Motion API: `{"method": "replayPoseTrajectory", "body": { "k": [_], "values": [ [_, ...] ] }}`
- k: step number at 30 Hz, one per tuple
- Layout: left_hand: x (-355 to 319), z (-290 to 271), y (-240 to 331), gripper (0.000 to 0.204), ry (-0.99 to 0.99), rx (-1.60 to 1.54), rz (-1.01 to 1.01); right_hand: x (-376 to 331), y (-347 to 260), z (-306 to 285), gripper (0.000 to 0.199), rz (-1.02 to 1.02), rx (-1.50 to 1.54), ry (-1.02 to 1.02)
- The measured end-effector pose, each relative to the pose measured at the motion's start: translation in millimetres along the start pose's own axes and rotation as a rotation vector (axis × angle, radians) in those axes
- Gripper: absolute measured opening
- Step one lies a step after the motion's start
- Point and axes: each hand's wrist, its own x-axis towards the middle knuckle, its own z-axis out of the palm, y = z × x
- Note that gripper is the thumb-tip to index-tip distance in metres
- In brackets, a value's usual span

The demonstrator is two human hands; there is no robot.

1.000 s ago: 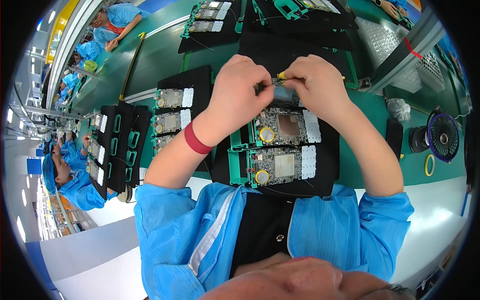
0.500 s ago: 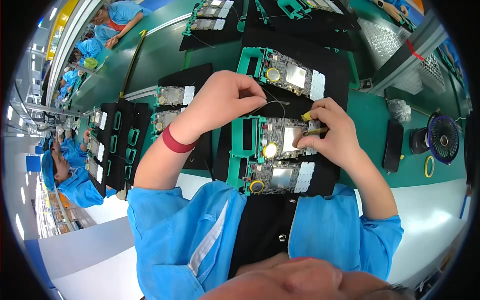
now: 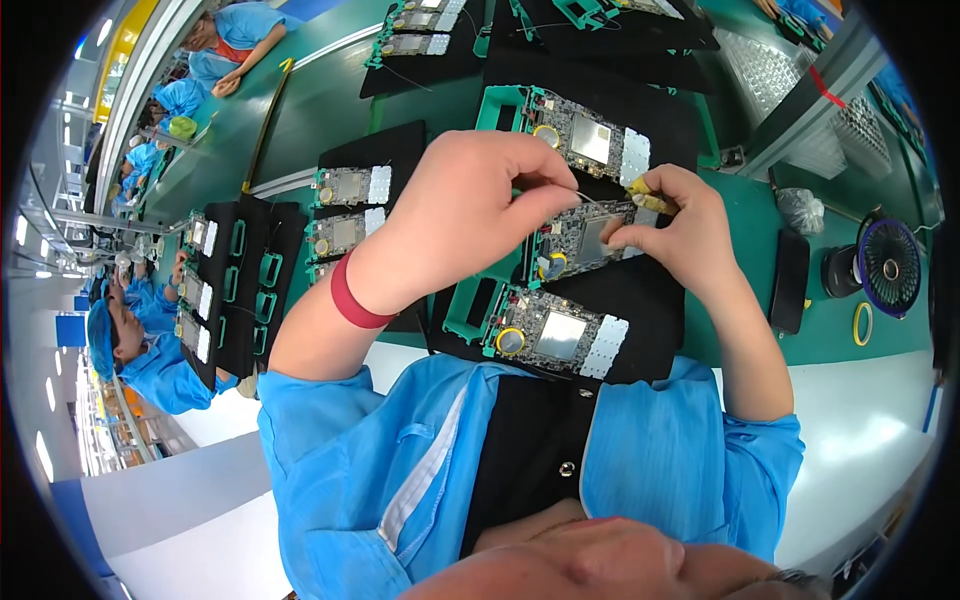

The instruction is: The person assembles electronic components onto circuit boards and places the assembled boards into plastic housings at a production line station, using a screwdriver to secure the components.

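Note:
My left hand (image 3: pixel 510 195) pinches a thin grey wire (image 3: pixel 588 198) between thumb and forefinger, above the left part of the middle circuit board (image 3: pixel 575 240). That board has a round coin cell and a metal shield, and sits tilted, partly hidden by both hands. My right hand (image 3: pixel 685 215) closes on the board's right side, thumb against the shield and yellow-covered fingertips near its far edge. Farther off lies another circuit board (image 3: pixel 575 135) in a green frame (image 3: pixel 500 108). Closer to me is a third board (image 3: pixel 550 335) beside its own green frame (image 3: pixel 470 308).
These boards rest on a black mat (image 3: pixel 650 310). More boards on black mats (image 3: pixel 400 150) stand to the left and at the back. On the right are a dark phone-like slab (image 3: pixel 789 283), a small fan (image 3: pixel 888 268), a yellow tape roll (image 3: pixel 862 324) and a metal post (image 3: pixel 815 105). Co-workers sit on the left.
The middle board has moved away from me and tilted. My left hand has shifted right with the wire, toward the board. My right hand has moved slightly up and right.

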Motion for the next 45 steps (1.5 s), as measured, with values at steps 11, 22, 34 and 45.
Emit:
{"method": "replayPoseTrajectory", "body": {
  "k": [11, 22, 34, 45],
  "values": [
    [-13.7, 36.7, -14.2, 0.017, 0.202, 0.254, 0.359, -10.3, -7.1, 5.7, 0.043, -0.174, -0.188, 0.127],
    [-9.4, 55.9, -23.5, 0.023, 0.38, 0.317, 0.393, -11.2, -11.4, 5.5, 0.042, -0.164, -0.222, 0.111],
    [-9.0, 53.9, -19.8, 0.022, 0.359, 0.303, 0.382, -8.0, -20.6, -8.4, 0.027, -0.483, -0.244, 0.177],
    [-9.9, 54.9, -22.7, 0.022, 0.386, 0.286, 0.37, -5.8, -16.5, -0.8, 0.027, -0.636, -0.336, 0.136]
  ]
}}
